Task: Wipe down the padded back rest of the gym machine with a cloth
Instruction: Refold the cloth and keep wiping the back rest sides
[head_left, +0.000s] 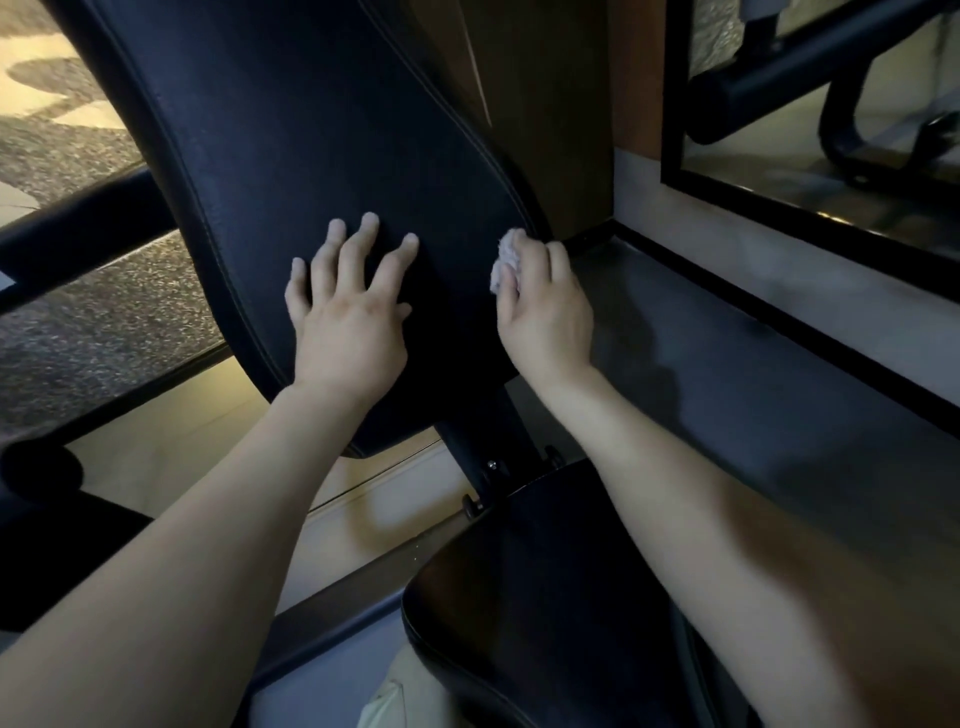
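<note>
1. The back rest (322, 130) slants from the upper left down to the lower middle. Its right edge stands free, with a wooden panel (561, 104) behind it and a grey ledge (727, 374) beside it.
2. The right hand (548, 312) sits at that right edge. Its fingers curl round a small, pale, bunched cloth (505, 260) and press it against the rim of the pad.
3. The left hand (348, 317) lies flat on the pad with its fingers straight and spread, holding nothing. A strip of bare pad separates it from the cloth.
4. Above both hands the pad runs on, open, to the top of the view. Its lower edge lies just under the left wrist.
5. The upholstery is dark and faintly grained, with stitched seams down both sides. The dim light makes it hard to tell whether it is damp.
6. A dark seat pad (545, 597) lies under the right forearm. Speckled floor (104, 322) shows at the left, and a black-framed mirror (673, 104) at the upper right.
</note>
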